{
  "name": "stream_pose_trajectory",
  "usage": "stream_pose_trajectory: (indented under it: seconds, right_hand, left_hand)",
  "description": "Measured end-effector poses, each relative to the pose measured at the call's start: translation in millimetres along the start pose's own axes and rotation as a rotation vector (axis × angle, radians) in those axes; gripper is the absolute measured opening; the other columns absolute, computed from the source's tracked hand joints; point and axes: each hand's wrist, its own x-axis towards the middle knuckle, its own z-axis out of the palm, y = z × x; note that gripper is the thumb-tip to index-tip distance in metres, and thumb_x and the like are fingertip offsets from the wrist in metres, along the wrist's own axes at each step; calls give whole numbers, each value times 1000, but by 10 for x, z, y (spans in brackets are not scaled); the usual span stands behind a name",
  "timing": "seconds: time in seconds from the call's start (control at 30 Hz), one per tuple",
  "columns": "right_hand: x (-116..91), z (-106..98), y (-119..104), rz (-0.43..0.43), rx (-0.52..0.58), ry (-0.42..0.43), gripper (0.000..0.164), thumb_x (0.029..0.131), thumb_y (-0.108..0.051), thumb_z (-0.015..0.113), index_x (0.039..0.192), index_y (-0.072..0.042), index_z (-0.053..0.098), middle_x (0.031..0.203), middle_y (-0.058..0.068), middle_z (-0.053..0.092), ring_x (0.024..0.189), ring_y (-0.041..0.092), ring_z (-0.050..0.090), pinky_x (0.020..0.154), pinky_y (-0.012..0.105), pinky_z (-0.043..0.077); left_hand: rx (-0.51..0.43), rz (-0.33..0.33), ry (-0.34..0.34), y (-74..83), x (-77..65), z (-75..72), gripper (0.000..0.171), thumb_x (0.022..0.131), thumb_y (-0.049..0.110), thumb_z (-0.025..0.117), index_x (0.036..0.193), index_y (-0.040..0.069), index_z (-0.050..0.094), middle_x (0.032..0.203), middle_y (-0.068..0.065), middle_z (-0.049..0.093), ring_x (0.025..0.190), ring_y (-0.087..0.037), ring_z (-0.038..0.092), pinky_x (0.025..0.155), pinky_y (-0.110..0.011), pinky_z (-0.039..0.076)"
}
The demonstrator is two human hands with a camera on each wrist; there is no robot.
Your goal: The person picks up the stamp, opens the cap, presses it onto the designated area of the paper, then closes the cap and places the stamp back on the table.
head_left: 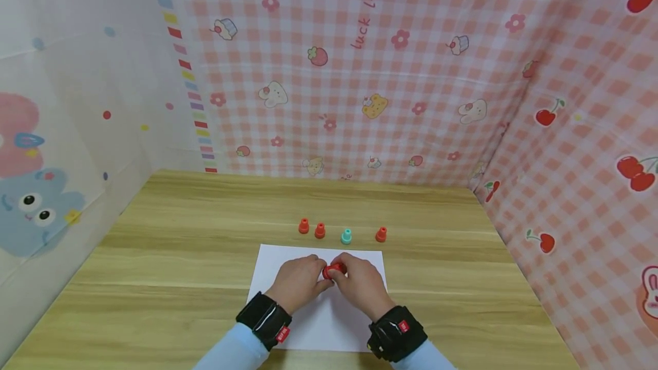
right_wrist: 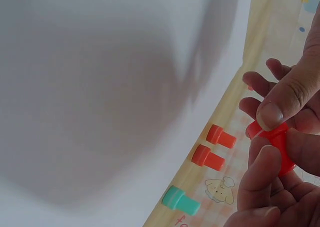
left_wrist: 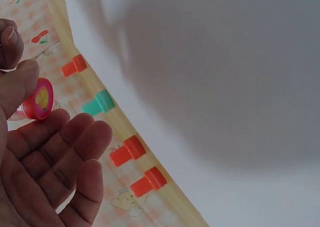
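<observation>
Both hands are grasping one red stamp: the left hand (head_left: pixel 298 283) is pinching it between thumb and index finger, and the right hand (head_left: pixel 364 285) is gripping it from the other side, the fingertips of the two almost meeting around it. This red stamp (head_left: pixel 333 272) is sitting right in the grip, above the white paper (head_left: pixel 319 324), and its pink printed face (left_wrist: pixel 42 98) with a yellow figure is showing in the left wrist view. Beyond the grip, past the paper's far edge, four more stamps are standing upright on the wooden table (head_left: pixel 154 278): the outer red one (head_left: pixel 304 226) and the inner red one (head_left: pixel 320 231) are lying to the grip's left, the teal one (head_left: pixel 346 237) is standing slightly to its right, and the far-right red one (head_left: pixel 381 235) is standing farther right. Nearer the person than the grip, a black left wristband (head_left: pixel 264 320) and a black right wristband (head_left: pixel 397 333) are wrapping the wrists above light blue sleeves (head_left: pixel 233 350). Well behind the grip, a pink checked cloth (head_left: pixel 329 79) is hanging.
</observation>
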Motion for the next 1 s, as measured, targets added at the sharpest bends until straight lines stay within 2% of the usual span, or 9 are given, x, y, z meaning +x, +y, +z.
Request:
stream_pose_trajectory:
  seconds: [0.47,0.67,0.83,1.0]
  right_hand:
    - [-7,-38,-22,19,109,-51,10,86,-22,69,87,-12,67,68,-2,61,58,13,47,50,26,35]
    - [-12,-65,-34,45,183,-74,9,87,-21,67,87,-11,67,73,0,63,62,14,49,52,27,36]
    - [-9,-75,-49,77,229,-103,10,88,-20,66,87,-10,67,74,1,63,63,15,49,52,27,36]
    - [-4,-72,-31,54,242,-113,9,89,-19,66,87,-11,67,76,2,67,65,14,52,55,28,39]
  left_hand:
    - [-37,22,-1,-12,-19,-16,24,77,35,76,77,11,70,63,2,59,55,-10,48,48,-28,41]
    - [-93,26,-4,-27,-27,-17,22,80,32,74,80,10,70,61,4,54,54,-9,44,49,-25,36]
    - [-128,22,-3,-38,-31,-21,24,80,34,74,77,10,69,60,5,53,54,-9,43,49,-25,34]
    - [-184,44,-2,-65,-29,-23,23,81,31,73,75,10,68,57,7,50,54,-8,42,52,-25,34]
